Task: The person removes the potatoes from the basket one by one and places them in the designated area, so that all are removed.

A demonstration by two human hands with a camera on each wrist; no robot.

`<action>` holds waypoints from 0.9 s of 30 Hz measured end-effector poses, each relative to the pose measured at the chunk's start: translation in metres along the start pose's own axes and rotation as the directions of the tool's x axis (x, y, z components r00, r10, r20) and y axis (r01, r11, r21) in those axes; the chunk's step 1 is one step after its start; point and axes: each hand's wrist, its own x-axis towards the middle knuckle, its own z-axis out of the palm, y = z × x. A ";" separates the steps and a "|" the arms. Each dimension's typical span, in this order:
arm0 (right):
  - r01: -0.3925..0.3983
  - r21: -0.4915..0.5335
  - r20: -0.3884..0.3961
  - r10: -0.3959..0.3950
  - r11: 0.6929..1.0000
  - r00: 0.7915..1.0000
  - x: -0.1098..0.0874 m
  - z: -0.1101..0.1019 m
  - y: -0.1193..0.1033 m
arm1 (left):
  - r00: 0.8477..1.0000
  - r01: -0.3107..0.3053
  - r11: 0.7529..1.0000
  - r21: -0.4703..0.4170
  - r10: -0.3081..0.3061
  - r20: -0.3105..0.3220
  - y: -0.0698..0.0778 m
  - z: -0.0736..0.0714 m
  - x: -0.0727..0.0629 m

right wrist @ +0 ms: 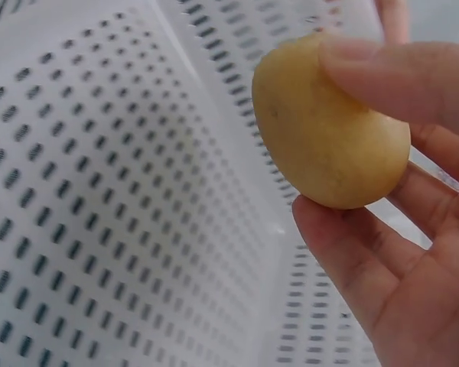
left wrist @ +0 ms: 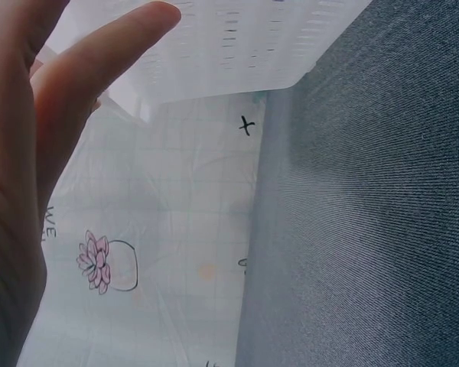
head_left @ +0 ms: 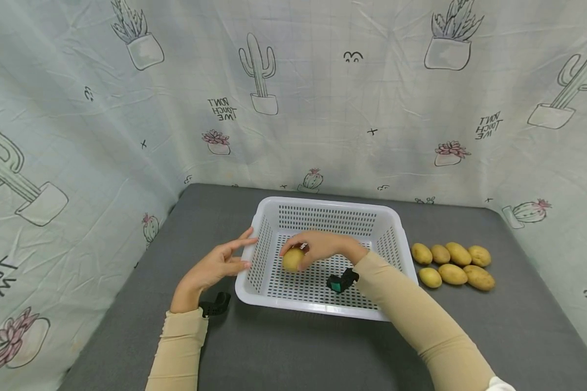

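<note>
A potato point(right wrist: 329, 126) is gripped between the thumb and fingers of my right hand point(head_left: 318, 247), which reaches down into the white plastic basket point(head_left: 323, 310). In the right wrist view the thumb lies on one side of the potato and the fingertips on the other, with the perforated basket floor behind. My left hand point(head_left: 215, 267) is at the basket's left rim, its fingers extended and fingertips right at the edge. In the left wrist view one extended finger point(left wrist: 130, 38) overlaps the basket's outer wall.
To the right of the basket several potatoes point(head_left: 453, 274) lie in two rows on the grey table point(head_left: 293, 353). A pale curtain point(head_left: 323, 108) with cactus drawings hangs behind and along both sides. Dark wrist devices point(head_left: 216, 304) are worn on both wrists.
</note>
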 end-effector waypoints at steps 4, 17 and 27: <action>-0.001 0.031 -0.037 0.002 1.000 0.999 -0.006 -0.007 -0.004 | 1.000 0.002 1.000 -0.002 -0.002 0.002 0.000 0.000 0.000; 0.069 0.053 -0.167 -0.060 0.996 0.984 -0.027 -0.028 -0.012 | 1.000 -0.002 1.000 -0.020 0.002 0.003 -0.001 -0.001 0.000; 0.117 0.089 -0.285 -0.087 0.989 0.955 -0.049 -0.043 -0.017 | 1.000 -0.001 1.000 -0.031 0.001 0.001 -0.001 -0.001 0.000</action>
